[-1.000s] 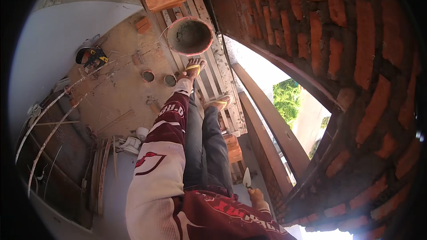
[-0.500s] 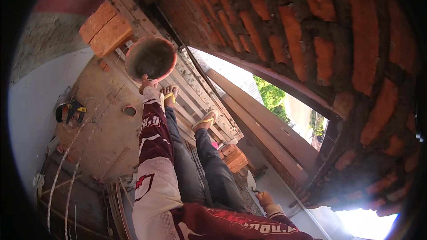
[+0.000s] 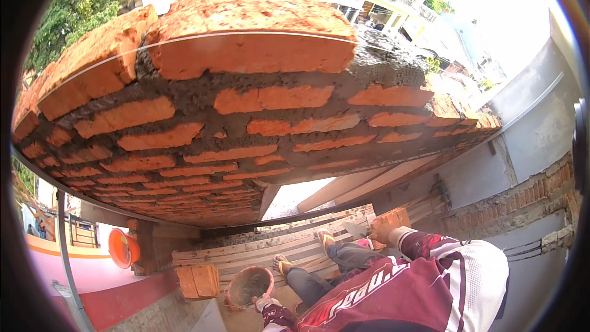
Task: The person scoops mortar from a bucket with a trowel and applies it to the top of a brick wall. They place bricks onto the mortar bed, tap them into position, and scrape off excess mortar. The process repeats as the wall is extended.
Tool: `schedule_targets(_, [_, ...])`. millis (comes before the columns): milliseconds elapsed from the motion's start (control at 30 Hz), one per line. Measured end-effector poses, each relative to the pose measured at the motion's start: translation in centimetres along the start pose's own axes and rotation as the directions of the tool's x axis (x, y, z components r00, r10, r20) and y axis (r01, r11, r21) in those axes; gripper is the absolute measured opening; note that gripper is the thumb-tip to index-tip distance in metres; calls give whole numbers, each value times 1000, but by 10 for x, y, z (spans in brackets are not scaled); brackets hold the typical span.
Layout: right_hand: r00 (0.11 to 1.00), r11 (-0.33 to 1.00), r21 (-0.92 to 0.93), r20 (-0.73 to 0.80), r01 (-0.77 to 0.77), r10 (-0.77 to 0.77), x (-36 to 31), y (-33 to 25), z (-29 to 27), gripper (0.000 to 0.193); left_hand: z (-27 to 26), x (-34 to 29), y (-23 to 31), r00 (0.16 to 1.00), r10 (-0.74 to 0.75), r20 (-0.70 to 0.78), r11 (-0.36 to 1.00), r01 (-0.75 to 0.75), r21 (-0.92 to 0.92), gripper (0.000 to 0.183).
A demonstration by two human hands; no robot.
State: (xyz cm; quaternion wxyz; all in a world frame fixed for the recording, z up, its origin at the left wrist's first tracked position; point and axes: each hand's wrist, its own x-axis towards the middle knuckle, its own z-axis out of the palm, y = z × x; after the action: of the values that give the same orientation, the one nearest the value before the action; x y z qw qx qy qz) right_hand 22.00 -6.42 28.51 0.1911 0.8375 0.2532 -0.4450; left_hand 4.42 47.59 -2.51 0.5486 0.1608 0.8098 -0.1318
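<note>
At the lower edge, my left hand [image 3: 265, 302] is closed on the rim of a round bucket [image 3: 238, 276] with grey mortar inside. My right hand [image 3: 383, 233] is closed around a trowel, in front of a small stack of bricks [image 3: 393, 216]; the trowel's grey blade [image 3: 355, 229] points left and its handle is mostly hidden. Ahead rises a brick wall [image 3: 276, 98] with rough grey joints. Along its top course runs a taut white string [image 3: 246, 32]. Right of the last top brick [image 3: 258, 52] lies a bed of wet mortar [image 3: 388, 60].
My sandalled feet stand on a slatted wooden platform [image 3: 246, 252]. More bricks [image 3: 198, 281] sit at its left end. An orange bucket [image 3: 124, 248] hangs or stands at far left, by a metal pole [image 3: 63, 252]. An opening [image 3: 298, 195] shows low in the wall.
My view has swung up and round from the platform and floor to the wall's top. My left hand stays on the bucket rim; the trowel is still in my right hand.
</note>
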Motion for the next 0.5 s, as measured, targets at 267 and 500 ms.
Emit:
schedule_targets(267, [989, 882, 467, -91, -65, 121, 1, -21, 16, 41, -27, -61, -4, 459, 818, 346, -475, 200, 857, 49])
schedule_targets(500, [917, 604, 743, 31, -288, 399, 4, 4, -13, 43, 3, -105, 68, 505, 509, 697, -798, -26, 602, 45])
